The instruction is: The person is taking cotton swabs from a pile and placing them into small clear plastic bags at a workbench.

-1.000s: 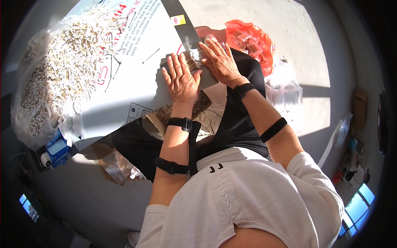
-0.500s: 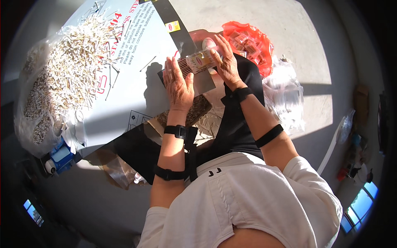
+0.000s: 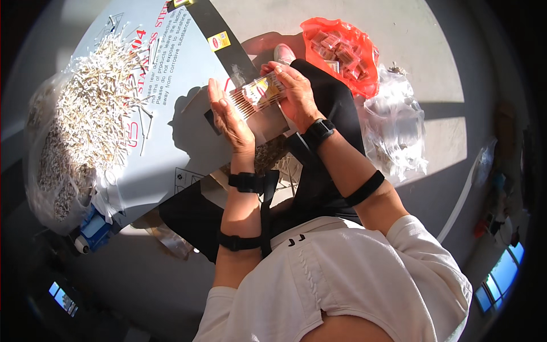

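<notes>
A clear pack of cotton swabs (image 3: 259, 94) with brown sticks and a yellow-and-red label is between my hands, above the near edge of the table. My right hand (image 3: 301, 96) has its fingers closed around the pack's right end. At the other end, my left hand (image 3: 232, 122) is open, its fingers straight and its palm facing the stick tips. A heap of loose cotton swabs (image 3: 102, 97) lies at the left, spilling from a clear plastic bag (image 3: 41, 122).
The heap rests on a grey printed sheet (image 3: 165, 128). Two yellow label cards lie along its dark strip, one label card (image 3: 218, 41) nearer. A red plastic bag (image 3: 369, 56) full of small packs and a clear bag (image 3: 399, 128) stand at the right. A blue object (image 3: 95, 229) is lower left.
The pack has shifted slightly left and tilted. My right fingers, stretched over it before, have curled around its end. My left hand has moved left and turned more edge-on. The view has shifted a little.
</notes>
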Demonstrator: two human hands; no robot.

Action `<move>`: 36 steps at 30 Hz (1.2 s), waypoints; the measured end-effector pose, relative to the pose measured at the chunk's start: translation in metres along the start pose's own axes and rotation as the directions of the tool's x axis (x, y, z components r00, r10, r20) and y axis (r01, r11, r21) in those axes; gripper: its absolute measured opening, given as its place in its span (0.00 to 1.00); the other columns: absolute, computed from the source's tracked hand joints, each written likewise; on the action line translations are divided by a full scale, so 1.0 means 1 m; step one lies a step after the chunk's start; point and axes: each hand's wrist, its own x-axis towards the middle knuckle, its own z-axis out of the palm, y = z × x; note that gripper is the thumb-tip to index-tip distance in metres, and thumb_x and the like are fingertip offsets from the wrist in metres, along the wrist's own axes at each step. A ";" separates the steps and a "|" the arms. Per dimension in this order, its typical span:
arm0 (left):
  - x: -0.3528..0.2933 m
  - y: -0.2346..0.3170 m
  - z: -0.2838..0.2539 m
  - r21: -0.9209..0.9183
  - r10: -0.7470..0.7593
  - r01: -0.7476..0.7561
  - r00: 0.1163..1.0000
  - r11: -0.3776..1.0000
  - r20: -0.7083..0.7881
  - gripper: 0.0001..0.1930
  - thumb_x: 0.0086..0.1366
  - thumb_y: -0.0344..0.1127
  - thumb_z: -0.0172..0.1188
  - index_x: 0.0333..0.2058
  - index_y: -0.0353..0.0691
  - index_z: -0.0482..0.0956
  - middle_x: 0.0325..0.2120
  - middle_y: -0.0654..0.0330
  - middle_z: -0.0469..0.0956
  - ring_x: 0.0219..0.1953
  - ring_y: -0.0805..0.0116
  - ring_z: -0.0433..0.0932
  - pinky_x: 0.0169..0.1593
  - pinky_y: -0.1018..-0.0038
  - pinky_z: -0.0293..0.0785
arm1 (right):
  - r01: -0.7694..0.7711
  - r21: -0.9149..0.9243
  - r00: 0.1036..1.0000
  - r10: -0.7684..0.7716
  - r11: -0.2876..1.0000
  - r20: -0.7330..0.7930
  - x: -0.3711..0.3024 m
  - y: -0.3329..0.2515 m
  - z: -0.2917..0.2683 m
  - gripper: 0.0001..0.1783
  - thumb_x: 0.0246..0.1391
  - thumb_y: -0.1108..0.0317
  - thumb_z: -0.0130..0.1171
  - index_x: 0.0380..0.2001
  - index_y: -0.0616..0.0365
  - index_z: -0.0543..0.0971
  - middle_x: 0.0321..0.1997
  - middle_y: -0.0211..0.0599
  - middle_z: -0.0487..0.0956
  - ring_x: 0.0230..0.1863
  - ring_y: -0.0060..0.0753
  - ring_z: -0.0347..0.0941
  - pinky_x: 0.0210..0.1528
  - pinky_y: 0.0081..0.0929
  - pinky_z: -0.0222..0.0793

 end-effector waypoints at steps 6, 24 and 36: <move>-0.001 -0.001 0.023 0.043 -0.025 0.024 1.000 0.999 0.015 0.36 0.72 0.56 0.40 0.66 0.29 0.50 0.66 0.41 0.53 0.68 0.51 0.53 0.70 0.60 0.46 | 0.028 0.028 0.999 -0.027 0.999 -0.019 -0.003 0.001 0.002 0.13 0.61 0.72 0.55 0.46 0.69 0.77 0.45 0.45 0.80 0.48 0.36 0.76 0.54 0.33 0.72; 0.006 0.020 -0.012 0.499 0.145 -0.128 0.989 0.857 0.004 0.22 0.65 0.28 0.56 0.58 0.36 0.66 0.57 0.49 0.67 0.62 0.52 0.64 0.65 0.60 0.57 | 0.322 -0.326 0.921 -0.373 0.889 -0.108 0.005 -0.014 -0.015 0.25 0.55 0.64 0.64 0.53 0.66 0.74 0.53 0.42 0.77 0.51 0.29 0.72 0.53 0.27 0.68; 0.059 0.048 -0.236 0.902 0.206 0.426 0.879 0.067 -0.430 0.19 0.47 0.33 0.66 0.42 0.46 0.78 0.44 0.52 0.74 0.50 0.48 0.69 0.50 0.56 0.70 | 0.638 -0.748 0.755 -0.044 -0.181 0.654 -0.002 0.038 0.090 0.22 0.47 0.71 0.63 0.48 0.57 0.76 0.46 0.45 0.74 0.51 0.49 0.70 0.53 0.38 0.68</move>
